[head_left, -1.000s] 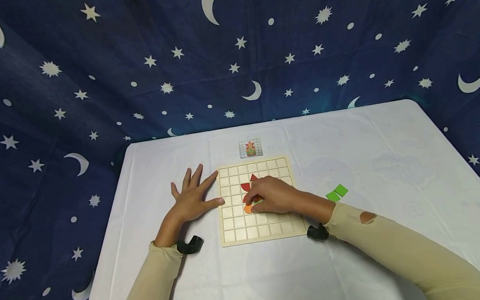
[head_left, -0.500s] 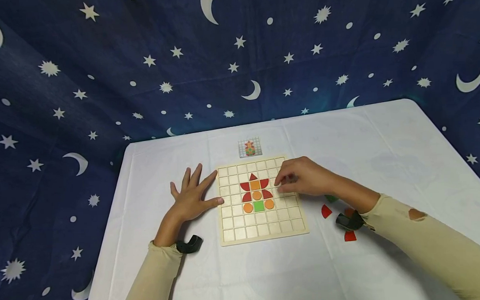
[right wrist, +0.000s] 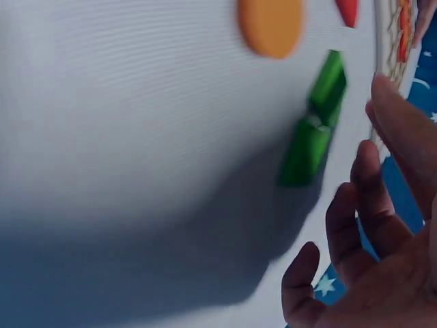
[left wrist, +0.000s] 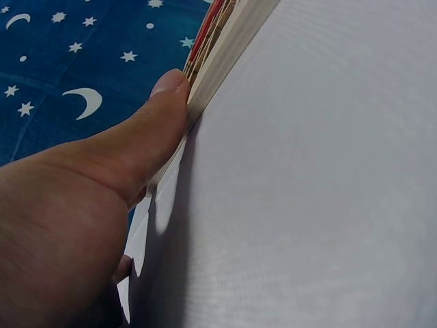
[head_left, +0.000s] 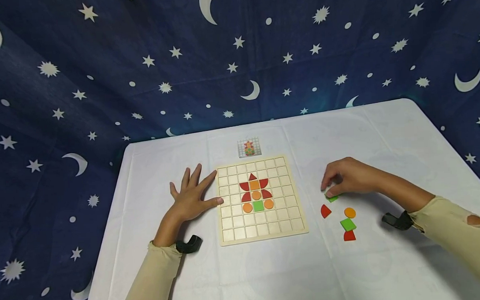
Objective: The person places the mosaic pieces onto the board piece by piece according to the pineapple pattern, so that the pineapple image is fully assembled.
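Observation:
A wooden grid board [head_left: 283, 214] lies on the table and carries a symmetrical figure of red, orange and green flat tiles. Its lowest row has a green square [head_left: 258, 206] between two orange discs. My left hand [head_left: 190, 202] lies spread at the board's left side, its thumb [left wrist: 160, 123] against the edge. To the right of the board, my right hand [head_left: 354, 176] is low over loose green squares [head_left: 333, 199], with bent fingers and the thumb overlapping them. In the right wrist view two green squares [right wrist: 304, 154] lie on the cloth, thumb and fingers apart from them.
A small pattern card [head_left: 249, 147] lies behind the board. Nearer than the right hand are a red quarter-circle [head_left: 325, 211], an orange disc [head_left: 350, 213], a green square [head_left: 348, 225] and another red piece [head_left: 349, 236]. A starry blue cloth [head_left: 205, 58] hangs behind the table.
My right hand has left the tile figure on the board and moved right to the loose green squares, uncovering the figure and the other loose pieces. The left hand stays put.

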The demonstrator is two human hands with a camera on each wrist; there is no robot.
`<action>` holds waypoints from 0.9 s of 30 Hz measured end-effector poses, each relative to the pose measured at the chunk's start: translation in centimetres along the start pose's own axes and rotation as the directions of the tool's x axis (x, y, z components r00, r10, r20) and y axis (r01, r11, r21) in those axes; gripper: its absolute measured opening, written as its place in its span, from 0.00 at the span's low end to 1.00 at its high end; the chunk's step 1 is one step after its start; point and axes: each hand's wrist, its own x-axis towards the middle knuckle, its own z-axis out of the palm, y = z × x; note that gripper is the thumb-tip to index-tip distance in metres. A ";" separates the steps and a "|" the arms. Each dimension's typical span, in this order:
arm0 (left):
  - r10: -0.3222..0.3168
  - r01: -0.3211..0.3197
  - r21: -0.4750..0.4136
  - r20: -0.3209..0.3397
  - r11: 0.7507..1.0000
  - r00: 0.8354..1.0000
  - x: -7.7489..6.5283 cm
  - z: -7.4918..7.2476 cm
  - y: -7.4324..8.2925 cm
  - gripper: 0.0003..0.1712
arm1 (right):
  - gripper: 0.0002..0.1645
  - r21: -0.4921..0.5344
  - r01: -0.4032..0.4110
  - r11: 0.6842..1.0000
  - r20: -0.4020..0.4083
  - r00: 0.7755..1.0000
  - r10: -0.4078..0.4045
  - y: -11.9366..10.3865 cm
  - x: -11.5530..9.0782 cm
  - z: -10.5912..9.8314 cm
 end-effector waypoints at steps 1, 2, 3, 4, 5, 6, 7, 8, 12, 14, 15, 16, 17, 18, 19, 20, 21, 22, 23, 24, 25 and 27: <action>0.000 0.000 -0.001 0.000 1.000 1.000 0.0 0.0 0.0 0.52 | 0.09 0.013 0.010 1.000 0.015 1.000 -0.010 0.4 -0.3 0.0; 0.000 0.000 -0.004 0.001 1.000 1.000 0.0 0.0 0.0 0.52 | 0.10 0.029 0.021 0.999 0.032 0.999 -0.022 0.8 -0.7 0.0; 0.001 -0.001 -0.005 0.001 1.000 1.000 0.0 0.0 0.0 0.52 | 0.10 0.047 0.036 0.998 0.049 0.998 -0.039 1.1 -1.0 0.0; 0.001 -0.001 -0.005 0.000 1.000 1.000 0.0 0.0 0.0 0.52 | 0.11 0.065 0.050 0.997 0.067 0.996 -0.055 1.4 -1.4 0.1; 0.001 -0.001 -0.007 0.000 1.000 1.000 0.0 0.0 0.1 0.52 | 0.11 0.083 0.062 0.995 0.085 0.994 -0.069 1.7 -1.7 0.1; 0.002 -0.002 -0.008 0.000 1.000 1.000 0.0 -0.1 0.1 0.52 | 0.11 0.101 0.071 0.992 0.106 0.991 -0.081 2.0 -2.0 0.1; 0.003 -0.003 -0.006 0.000 1.000 1.000 0.0 -0.1 0.1 0.52 | 0.12 0.114 0.080 0.990 0.124 0.988 -0.094 2.2 -2.3 0.2; 0.004 -0.004 -0.007 -0.001 1.000 1.000 0.0 -0.1 0.1 0.53 | 0.12 0.125 0.089 0.988 0.137 0.985 -0.106 2.4 -2.6 0.2; 0.007 -0.007 -0.002 -0.004 1.000 1.000 0.0 -0.1 0.1 0.53 | 0.12 0.134 0.133 0.982 0.135 0.979 -0.151 2.9 -3.1 0.6; 0.006 -0.006 -0.001 -0.004 1.000 1.000 0.0 -0.1 0.0 0.53 | 0.11 0.121 0.167 0.978 0.096 0.979 -0.179 3.1 -3.2 0.8; 0.006 -0.006 0.000 -0.004 1.000 1.000 0.0 -0.1 0.0 0.53 | 0.10 0.115 0.180 0.977 0.070 0.980 -0.188 3.2 -3.1 0.9; 0.006 -0.006 -0.001 -0.005 1.000 1.000 0.0 -0.1 0.0 0.53 | 0.10 0.105 0.184 0.977 0.047 0.981 -0.190 3.2 -3.1 0.9; 0.004 -0.004 0.002 -0.005 1.000 1.000 0.0 0.0 0.0 0.53 | 0.09 0.096 0.182 0.979 0.026 0.982 -0.185 3.2 -3.1 1.0; 0.004 -0.004 0.001 -0.004 1.000 1.000 0.0 0.0 0.0 0.53 | 0.09 0.090 0.176 0.980 0.010 0.984 -0.177 3.2 -3.0 1.1; 0.005 -0.005 -0.003 -0.005 1.000 1.000 0.0 -0.1 0.0 0.53 | 0.09 0.083 0.164 0.983 -0.002 0.986 -0.164 3.2 -3.0 1.1; 0.006 -0.006 -0.003 -0.004 1.000 1.000 0.0 -0.1 0.0 0.53 | 0.09 0.079 0.146 0.986 -0.006 0.989 -0.146 3.2 -2.9 1.1; 0.006 -0.006 -0.003 -0.004 1.000 1.000 0.0 -0.1 0.0 0.53 | 0.09 0.075 0.125 0.989 -0.005 0.992 -0.125 3.1 -2.9 1.1; 0.005 -0.006 -0.003 -0.004 1.000 1.000 0.0 -0.1 0.0 0.53 | 0.10 0.071 0.104 0.992 0.001 0.995 -0.104 3.1 -2.9 1.1; 0.006 -0.006 -0.003 -0.004 1.000 1.000 0.0 0.0 0.0 0.53 | 0.11 0.066 0.088 0.994 0.005 0.996 -0.088 3.0 -2.9 1.2; 0.008 -0.008 -0.005 -0.003 1.000 1.000 0.0 0.0 0.0 0.53 | 0.12 0.062 0.072 0.995 0.009 0.997 -0.073 3.0 -2.9 1.2; 0.007 -0.007 -0.004 -0.004 1.000 1.000 0.0 0.0 0.0 0.53 | 0.13 0.057 0.060 0.997 0.012 0.998 -0.060 3.0 -2.9 1.2; 0.007 -0.007 -0.002 -0.004 1.000 1.000 0.0 0.0 -0.1 0.52 | 0.14 0.050 0.044 0.998 0.007 0.999 -0.045 2.9 -2.9 1.2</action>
